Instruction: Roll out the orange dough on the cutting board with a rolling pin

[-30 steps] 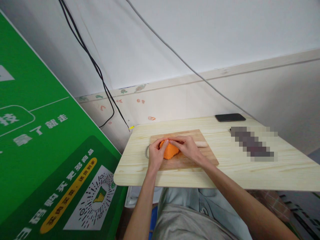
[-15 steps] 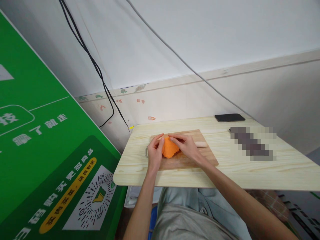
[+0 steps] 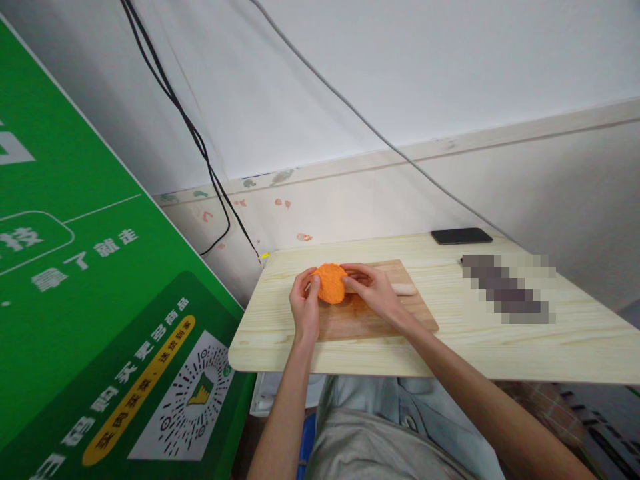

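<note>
A flattened, roundish piece of orange dough [image 3: 331,283] with a rough surface is held up over the wooden board [image 3: 363,321]. My left hand [image 3: 305,297] pinches its left edge between thumb and fingers. On the other side, my right hand [image 3: 370,290] grips the dough's right edge, thumb in front and fingers behind. A pale rod [image 3: 404,289], perhaps a rolling pin, lies on the board, mostly hidden by my right hand.
The board lies on a light wooden table [image 3: 280,353]. A black phone [image 3: 462,236] is at the back right, with a pixelated dark object [image 3: 505,287] nearer. A green printed panel [image 3: 100,300] stands on the left; cables [image 3: 193,127] hang along the wall.
The orange dough has been raised and tilted, so its broad round face now shows. Both hands keep hold of it, the left having shifted slightly left.
</note>
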